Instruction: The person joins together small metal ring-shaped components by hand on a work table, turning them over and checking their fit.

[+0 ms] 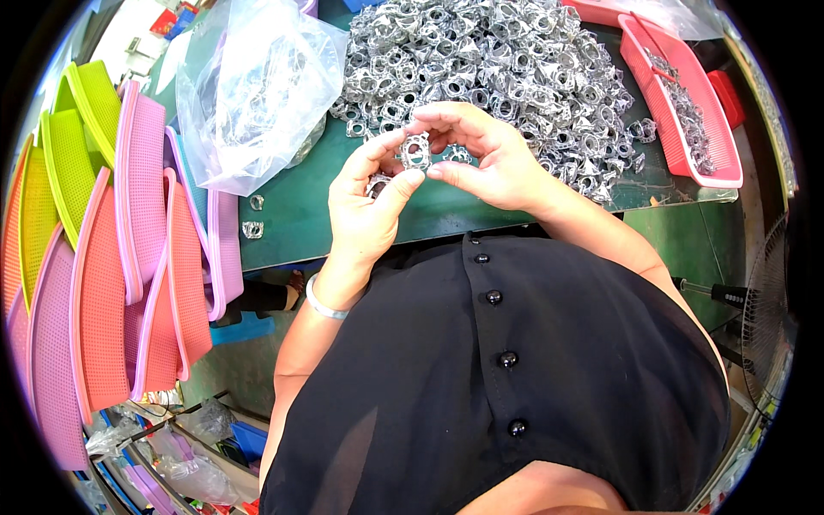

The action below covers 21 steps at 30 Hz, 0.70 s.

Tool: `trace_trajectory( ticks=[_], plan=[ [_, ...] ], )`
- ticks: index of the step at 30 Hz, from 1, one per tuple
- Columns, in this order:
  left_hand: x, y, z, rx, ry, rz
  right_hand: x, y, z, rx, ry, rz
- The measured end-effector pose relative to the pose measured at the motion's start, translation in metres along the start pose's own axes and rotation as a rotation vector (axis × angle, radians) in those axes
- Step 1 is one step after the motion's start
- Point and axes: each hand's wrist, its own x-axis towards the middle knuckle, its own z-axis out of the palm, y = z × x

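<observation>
While above the green table (292,219), both hands' grips pinched on one small metal ring (415,152): left hand (369,206), right hand (485,154).

Ahead of my hands the metal parts pile (489,60) blocks; plastic bag (249,94) crowds left; bare table (292,219) between stays passable.

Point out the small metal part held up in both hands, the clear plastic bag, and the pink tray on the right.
small metal part (415,152): head view, its middle.
clear plastic bag (249,86): head view, its bulging middle.
pink tray (687,73): head view, its floor.
</observation>
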Motion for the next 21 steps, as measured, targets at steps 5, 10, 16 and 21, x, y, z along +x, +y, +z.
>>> trace_trajectory(
  ticks=[5,10,16,21],
  plan=[
    [0.001,0.0,0.002,-0.068,-0.003,-0.045,0.0,0.003,0.001,-0.043,0.003,-0.042],
    [0.001,0.003,0.001,-0.086,-0.029,-0.094,0.001,0.005,0.002,-0.014,0.003,-0.019],
    [0.001,0.005,0.004,-0.162,0.015,-0.145,0.001,0.009,0.004,0.039,0.025,0.001],
    [0.001,0.002,-0.004,-0.324,0.084,-0.306,0.003,0.009,0.007,0.117,0.113,0.047]
  ],
)
